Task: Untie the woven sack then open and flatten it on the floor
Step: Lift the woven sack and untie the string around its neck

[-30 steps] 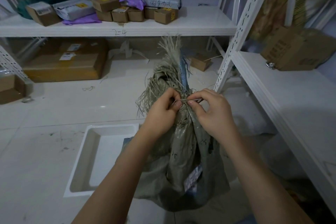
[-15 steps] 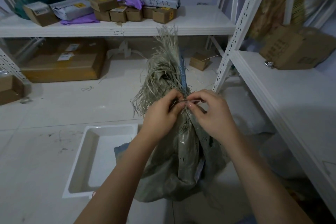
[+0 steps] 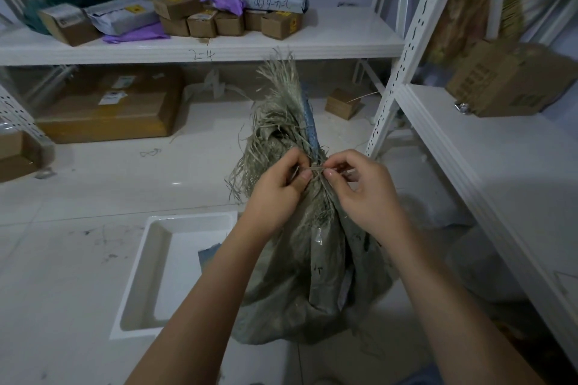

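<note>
From the head view I see one woven sack (image 3: 300,275) standing on the floor just right of one white tray (image 3: 150,272). My left hand (image 3: 275,194) and right hand (image 3: 362,194) each pinch the tie (image 3: 316,170) at its bunched neck.

A parcel storeroom or courier sorting room. White slotted-steel racking (image 3: 403,50) along two walls, one shelf edge hand-marked "2-4" (image 3: 203,55). Small cardboard cartons (image 3: 200,23) with yellow stickers, purple poly mailers (image 3: 137,36) and a grey mailer bag (image 3: 275,0) with handwritten numbers crowded on the shelf. Large labelled carton (image 3: 106,109) underneath. Scuffed white tile floor (image 3: 78,197) with a white plastic tray (image 3: 137,275).
</note>
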A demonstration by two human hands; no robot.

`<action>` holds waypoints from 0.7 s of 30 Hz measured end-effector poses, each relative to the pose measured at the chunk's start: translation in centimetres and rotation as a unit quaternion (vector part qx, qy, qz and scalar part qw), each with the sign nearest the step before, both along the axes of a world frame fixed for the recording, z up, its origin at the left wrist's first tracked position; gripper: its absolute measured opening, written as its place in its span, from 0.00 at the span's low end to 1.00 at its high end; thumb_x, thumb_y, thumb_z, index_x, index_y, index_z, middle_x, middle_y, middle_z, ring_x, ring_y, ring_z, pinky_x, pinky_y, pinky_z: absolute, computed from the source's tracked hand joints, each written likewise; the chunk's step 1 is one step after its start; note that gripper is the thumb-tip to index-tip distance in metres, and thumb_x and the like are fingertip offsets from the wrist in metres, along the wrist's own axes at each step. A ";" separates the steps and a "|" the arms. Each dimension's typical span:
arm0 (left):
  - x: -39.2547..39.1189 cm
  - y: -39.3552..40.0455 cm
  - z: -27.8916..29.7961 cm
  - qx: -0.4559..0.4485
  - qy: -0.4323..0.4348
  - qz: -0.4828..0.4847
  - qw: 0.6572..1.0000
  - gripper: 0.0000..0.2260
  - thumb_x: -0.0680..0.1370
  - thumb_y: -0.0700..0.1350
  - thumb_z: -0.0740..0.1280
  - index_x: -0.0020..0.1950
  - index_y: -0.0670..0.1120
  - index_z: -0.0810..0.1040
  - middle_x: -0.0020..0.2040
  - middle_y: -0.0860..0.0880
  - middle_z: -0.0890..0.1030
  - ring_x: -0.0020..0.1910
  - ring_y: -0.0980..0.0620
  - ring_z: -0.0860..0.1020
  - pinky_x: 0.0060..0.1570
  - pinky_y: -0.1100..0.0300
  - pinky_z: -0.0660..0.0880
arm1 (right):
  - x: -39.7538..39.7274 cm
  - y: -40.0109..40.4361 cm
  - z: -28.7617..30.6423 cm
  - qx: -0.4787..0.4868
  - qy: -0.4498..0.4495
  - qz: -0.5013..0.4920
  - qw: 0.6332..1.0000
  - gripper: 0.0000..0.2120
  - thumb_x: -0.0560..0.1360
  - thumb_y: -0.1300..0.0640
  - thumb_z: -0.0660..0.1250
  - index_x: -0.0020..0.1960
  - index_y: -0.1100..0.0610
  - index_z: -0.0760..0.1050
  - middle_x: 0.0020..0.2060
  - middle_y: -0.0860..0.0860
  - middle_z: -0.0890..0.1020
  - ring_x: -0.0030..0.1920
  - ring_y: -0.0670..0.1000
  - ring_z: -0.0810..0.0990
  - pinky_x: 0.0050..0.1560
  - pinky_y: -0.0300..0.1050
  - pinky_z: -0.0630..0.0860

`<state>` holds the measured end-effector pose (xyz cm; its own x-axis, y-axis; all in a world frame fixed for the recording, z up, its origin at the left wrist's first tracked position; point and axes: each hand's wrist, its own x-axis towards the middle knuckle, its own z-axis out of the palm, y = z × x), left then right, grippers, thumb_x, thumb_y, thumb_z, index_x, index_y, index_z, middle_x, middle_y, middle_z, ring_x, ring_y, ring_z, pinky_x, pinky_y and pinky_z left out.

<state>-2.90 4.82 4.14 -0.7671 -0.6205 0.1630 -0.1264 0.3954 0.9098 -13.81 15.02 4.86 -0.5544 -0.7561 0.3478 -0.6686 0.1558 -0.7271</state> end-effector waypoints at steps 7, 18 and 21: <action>-0.4 0.5 -0.1 0.041 0.015 -0.012 0.999 0.05 0.79 0.46 0.63 0.46 0.46 0.70 0.32 0.55 0.69 0.29 0.59 0.67 0.34 0.61 0.66 | -0.2 0.1 -0.1 -0.002 0.018 -0.003 1.000 0.05 0.74 0.62 0.67 0.48 0.58 0.79 0.43 0.49 0.80 0.45 0.48 0.79 0.47 0.37 0.76; -0.4 0.2 0.0 0.052 0.009 -0.008 0.999 0.12 0.80 0.40 0.60 0.37 0.50 0.66 0.30 0.54 0.66 0.28 0.60 0.64 0.34 0.61 0.61 | 0.0 -0.1 -0.1 -0.009 0.044 -0.002 0.999 0.04 0.74 0.63 0.67 0.48 0.59 0.78 0.43 0.51 0.82 0.44 0.48 0.78 0.45 0.33 0.73; -0.5 0.2 0.0 0.062 0.012 -0.009 0.998 0.13 0.80 0.39 0.60 0.37 0.50 0.66 0.30 0.53 0.66 0.28 0.59 0.63 0.33 0.60 0.61 | 0.1 -0.1 -0.1 -0.017 0.037 -0.002 0.999 0.04 0.74 0.64 0.67 0.48 0.59 0.79 0.42 0.51 0.81 0.43 0.46 0.78 0.43 0.28 0.71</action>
<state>-3.36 5.06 4.13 -0.7753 -0.6228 0.1048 -0.0971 0.2814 0.9547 -13.71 14.94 4.74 -0.5295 -0.7410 0.4130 -0.7200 0.1351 -0.6807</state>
